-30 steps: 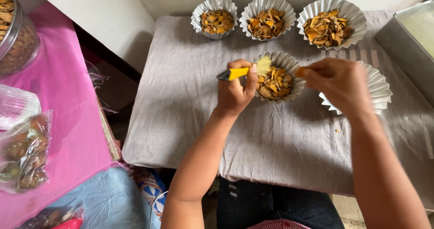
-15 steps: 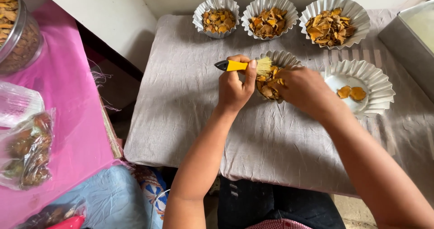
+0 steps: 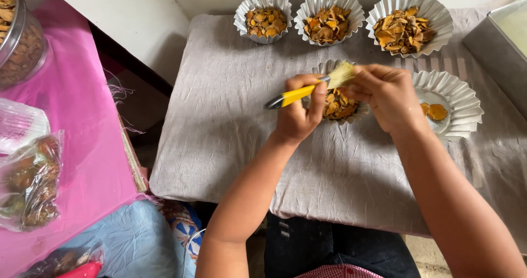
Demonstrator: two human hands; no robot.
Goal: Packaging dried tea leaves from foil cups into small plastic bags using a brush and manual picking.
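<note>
My left hand (image 3: 299, 113) grips a small brush with a yellow and black handle (image 3: 291, 97); its pale bristles (image 3: 340, 74) press against something pinched in the fingertips of my right hand (image 3: 387, 94). What the right fingers hold is hidden, likely an orange dried slice. Both hands hover over a fluted foil cup (image 3: 337, 105) filled with orange-brown dried slices. To the right stands a wider fluted foil cup (image 3: 455, 94) holding two orange slices (image 3: 436, 111).
Three filled foil cups (image 3: 262, 17) (image 3: 328, 15) (image 3: 409, 23) line the back of the grey cloth (image 3: 230, 108). A metal tray (image 3: 494, 42) sits far right. On the pink cloth (image 3: 77, 119) at left are a jar (image 3: 19, 34) and plastic bags (image 3: 30, 184).
My right hand dropped a slice in the right cup, reached into the middle cup, then lifted to the brush. The brush tilted, bristles up and rightward, against the right fingertips.
</note>
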